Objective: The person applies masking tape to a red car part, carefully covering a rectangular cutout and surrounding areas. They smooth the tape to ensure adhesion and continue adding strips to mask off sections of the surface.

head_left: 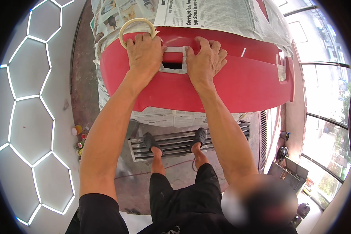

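A red painted vehicle panel (245, 91) lies in front of me, with a dark rectangular opening (171, 66) in it. Pale masking tape strips (174, 49) frame this opening. My left hand (145, 56) is closed at the opening's left side, a roll of masking tape (123, 31) held at its fingers. The thumb rests close to the frame's upper left corner. At the right side, my right hand (207, 60) presses its thumb on the tape edge. Its other fingers are spread over the red surface, holding nothing.
Newspaper sheets (214, 15) cover the far part of the vehicle, and more hang below the panel. Both my feet stand on a slatted platform (169, 145). Small containers (77, 130) sit on the floor at left. Tall windows (323, 89) line the right side.
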Demonstrator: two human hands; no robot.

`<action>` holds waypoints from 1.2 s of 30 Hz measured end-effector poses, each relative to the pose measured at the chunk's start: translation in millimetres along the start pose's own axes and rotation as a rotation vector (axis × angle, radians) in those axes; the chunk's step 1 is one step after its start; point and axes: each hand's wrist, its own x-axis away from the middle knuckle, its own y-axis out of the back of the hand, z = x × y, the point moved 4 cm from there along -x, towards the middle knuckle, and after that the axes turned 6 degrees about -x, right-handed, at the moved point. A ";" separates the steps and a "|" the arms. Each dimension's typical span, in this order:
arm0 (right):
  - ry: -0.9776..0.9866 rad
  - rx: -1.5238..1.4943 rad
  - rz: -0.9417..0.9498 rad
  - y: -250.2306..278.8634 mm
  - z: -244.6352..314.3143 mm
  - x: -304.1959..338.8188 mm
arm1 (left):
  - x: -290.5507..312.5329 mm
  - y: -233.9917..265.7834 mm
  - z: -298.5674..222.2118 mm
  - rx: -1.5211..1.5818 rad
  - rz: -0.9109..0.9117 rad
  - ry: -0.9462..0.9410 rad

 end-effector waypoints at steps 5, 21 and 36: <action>0.066 -0.025 -0.014 -2.9 5.7 3.5 | -1.9 16.7 17.2 -0.158 -0.028 0.036; 0.008 -0.837 0.942 36.7 68.9 64.5 | 164.3 103.9 10.4 1.243 0.201 0.420; 0.322 -0.621 0.288 140.3 71.4 75.7 | 115.8 119.8 1.9 1.130 0.445 0.282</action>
